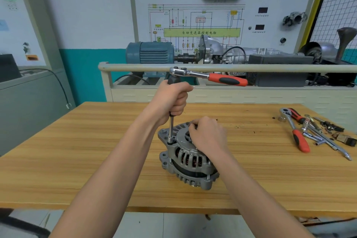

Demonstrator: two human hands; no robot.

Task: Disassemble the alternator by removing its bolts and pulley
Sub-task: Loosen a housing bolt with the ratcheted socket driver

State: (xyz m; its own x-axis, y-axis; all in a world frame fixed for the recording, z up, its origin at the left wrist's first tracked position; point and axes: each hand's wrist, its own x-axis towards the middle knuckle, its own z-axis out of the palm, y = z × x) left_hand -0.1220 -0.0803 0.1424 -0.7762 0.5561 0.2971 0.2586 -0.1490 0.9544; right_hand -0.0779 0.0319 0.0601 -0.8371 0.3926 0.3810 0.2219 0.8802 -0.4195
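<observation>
A grey alternator (188,162) stands on the wooden table (77,160), its copper windings showing through the slots. My left hand (171,100) grips the black upright extension bar (171,128), whose socket sits on a bolt at the alternator's upper left edge. A ratchet (208,76) with a red and black handle sits on top of the bar and points right; no hand holds its handle. My right hand (207,134) rests on top of the alternator with curled fingers gripping its upper housing. The pulley is hidden.
At the table's right lie a second red-handled ratchet (295,131), chrome extension bars (326,141) and small loose parts (343,138). Behind the table stands a training rig with a rail (251,67), a blue motor (150,52) and a gearbox. A grey cabinet stands at left.
</observation>
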